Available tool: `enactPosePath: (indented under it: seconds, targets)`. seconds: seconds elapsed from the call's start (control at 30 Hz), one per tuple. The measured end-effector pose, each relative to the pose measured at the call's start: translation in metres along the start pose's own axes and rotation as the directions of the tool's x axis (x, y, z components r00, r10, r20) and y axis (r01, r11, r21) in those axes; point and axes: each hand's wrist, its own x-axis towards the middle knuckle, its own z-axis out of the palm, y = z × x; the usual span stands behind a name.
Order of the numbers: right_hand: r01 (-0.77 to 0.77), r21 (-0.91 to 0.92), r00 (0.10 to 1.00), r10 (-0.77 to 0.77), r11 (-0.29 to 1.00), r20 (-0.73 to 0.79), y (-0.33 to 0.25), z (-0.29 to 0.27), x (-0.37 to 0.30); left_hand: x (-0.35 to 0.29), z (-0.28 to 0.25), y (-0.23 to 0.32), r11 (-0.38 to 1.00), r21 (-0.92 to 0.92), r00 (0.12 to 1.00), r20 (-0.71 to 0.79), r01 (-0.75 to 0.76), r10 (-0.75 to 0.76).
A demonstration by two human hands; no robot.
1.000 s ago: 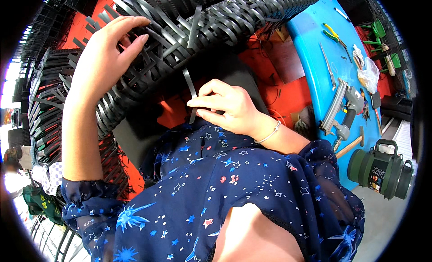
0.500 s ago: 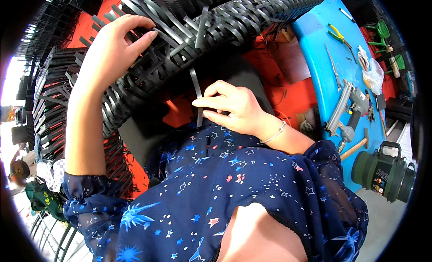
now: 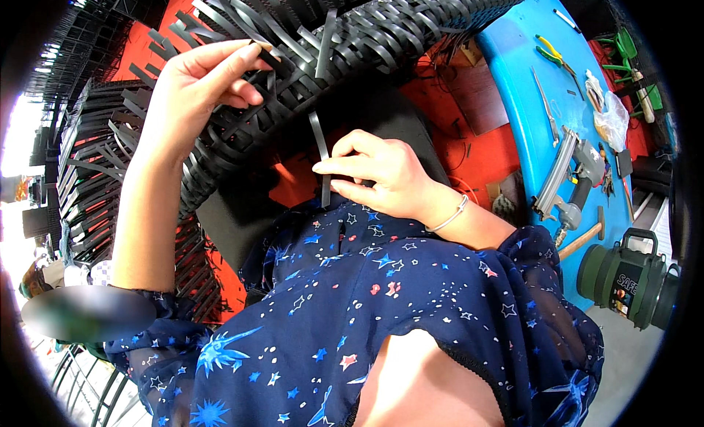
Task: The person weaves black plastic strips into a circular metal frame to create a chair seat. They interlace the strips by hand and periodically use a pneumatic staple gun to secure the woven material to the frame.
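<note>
Black, flat strips, plastic by their sheen, make up the woven piece (image 3: 381,45), which lies across the upper middle of the view, above the lap. A fringe of loose strip ends (image 3: 213,20) stands out along its far left part.

Left hand (image 3: 194,97): raised against the weave; thumb and forefinger are nearly closed in a pinch on a dark strip end (image 3: 268,58), the other fingers loosely curled. Whether the strip end is gripped hard cannot be told.

Right hand (image 3: 378,174): half curled, well below the weave's near edge; a narrow working strip (image 3: 319,133) is held between fingertips and thumb. It hangs from beneath the edge, with its tail extending past the fingers.

Notes on handling: light, even tension is judged best on the working strip, so that slack is avoided without neighbouring strips being dragged out of line. The strip should be held flat, since a twist could leave a ridge. Crossings are best pressed down close by the left fingertips, one strip at a time; stray ends could easily be caught together.

To the right, pliers (image 3: 548,51) and a hammer (image 3: 584,240) are laid on the blue table (image 3: 506,82).
</note>
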Motion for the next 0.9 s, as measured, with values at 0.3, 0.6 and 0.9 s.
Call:
enactPosePath:
  seconds: [0.3, 0.6, 0.9]
  targets:
    - [0.003, 0.008, 1.000, -0.003, 1.000, 0.004, 0.000, 0.001, 0.001, -0.001, -0.003, -0.005, 0.994, -0.107, 0.977, 0.214, 0.011, 0.012]
    - [-0.002, 0.007, 1.000, 0.003, 1.000, -0.004, 0.000, 0.001, 0.000, 0.008, 0.002, 0.001, 0.964, -0.206, 0.960, 0.257, 0.169, -0.114]
    - [0.002, 0.017, 1.000, -0.002, 1.000, -0.011, 0.001, 0.002, -0.001, 0.026, 0.002, 0.003, 0.981, 0.188, 0.974, 0.215, 0.036, -0.077]
